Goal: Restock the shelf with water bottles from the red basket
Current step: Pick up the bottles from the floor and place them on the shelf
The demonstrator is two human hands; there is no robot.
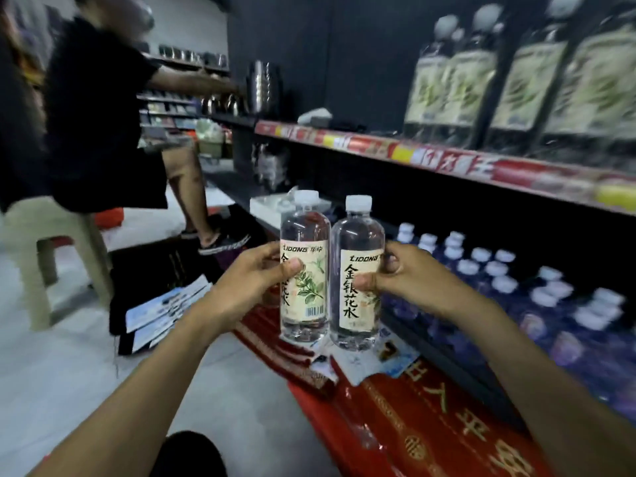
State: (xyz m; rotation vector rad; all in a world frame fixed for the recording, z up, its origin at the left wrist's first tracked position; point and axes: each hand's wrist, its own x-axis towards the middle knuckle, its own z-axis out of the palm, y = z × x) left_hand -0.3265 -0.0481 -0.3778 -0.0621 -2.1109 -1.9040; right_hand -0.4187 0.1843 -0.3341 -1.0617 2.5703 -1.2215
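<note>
Two clear water bottles with white caps and cream labels are held upright, side by side and almost touching, in front of a dark shop shelf. The left bottle (304, 235) is grasped around its label by the left hand (254, 270), and the right bottle (358, 232) is grasped the same way by the right hand (395, 270).

Four larger bottles (523, 84) with what look like similar labels, though blurred, are seen on the upper shelf (413, 154). Well over a dozen white-capped bottles (495, 270) are packed in rows on the lower shelf, too blurred for an exact count. Red printed packs (430, 425) lie below the hands. The red basket cannot be made out with certainty.

The placing would probably be done best one bottle at a time, each kept upright and set into a gap beside matching stock. The left bottle, whose barcode shows, should be turned so its front faces outward.

One other person (96, 115) and one beige stool (51, 242) are seen at the left.
</note>
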